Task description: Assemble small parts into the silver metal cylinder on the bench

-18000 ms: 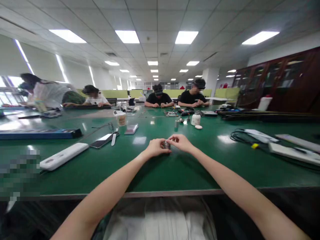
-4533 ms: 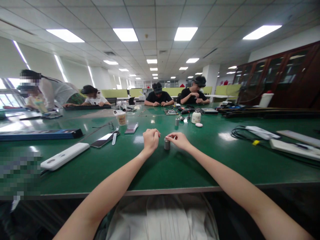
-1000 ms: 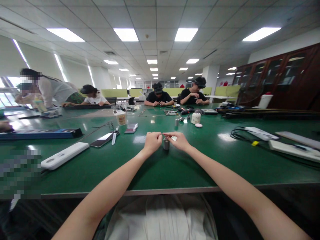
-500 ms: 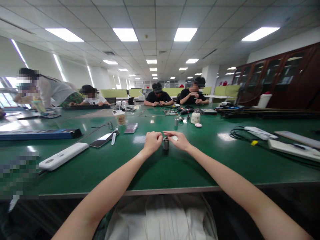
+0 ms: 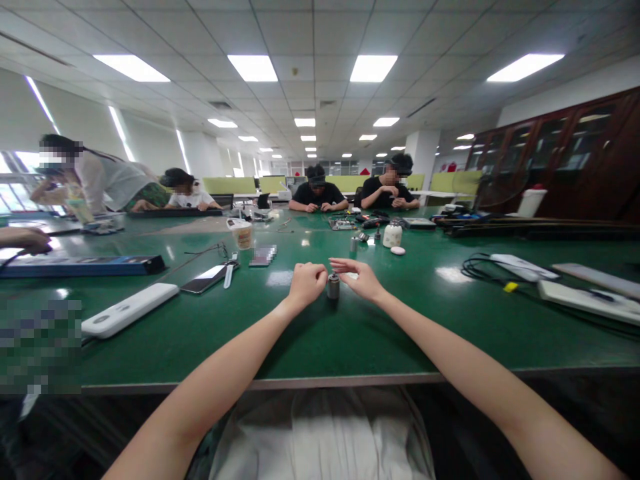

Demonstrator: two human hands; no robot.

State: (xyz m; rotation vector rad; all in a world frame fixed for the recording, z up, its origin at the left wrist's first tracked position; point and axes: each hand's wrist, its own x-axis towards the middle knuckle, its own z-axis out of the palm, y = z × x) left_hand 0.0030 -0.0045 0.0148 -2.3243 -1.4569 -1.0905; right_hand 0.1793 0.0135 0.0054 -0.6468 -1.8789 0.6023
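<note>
A small dark metal cylinder with a narrower top stands upright on the green table, between my two hands. My left hand is closed at its left side, the fingers curled in near the cylinder's top; whatever they pinch is hidden. On the other side my right hand has its fingers stretched out and apart over the cylinder's upper right edge. A small white thing shows between those fingers and thumb; I cannot tell whether it is held or lies behind.
Beyond my hands stand small metal cylinders, a white jar and its pink lid. Leftward lie a phone, a watch, a white power bank-like bar and a paper cup. Cables lie right. Co-workers sit opposite.
The fingers of my right hand have spread and lifted slightly, showing less of the white thing. My left hand stays nearly still. Another person's hand has come in at the far left.
</note>
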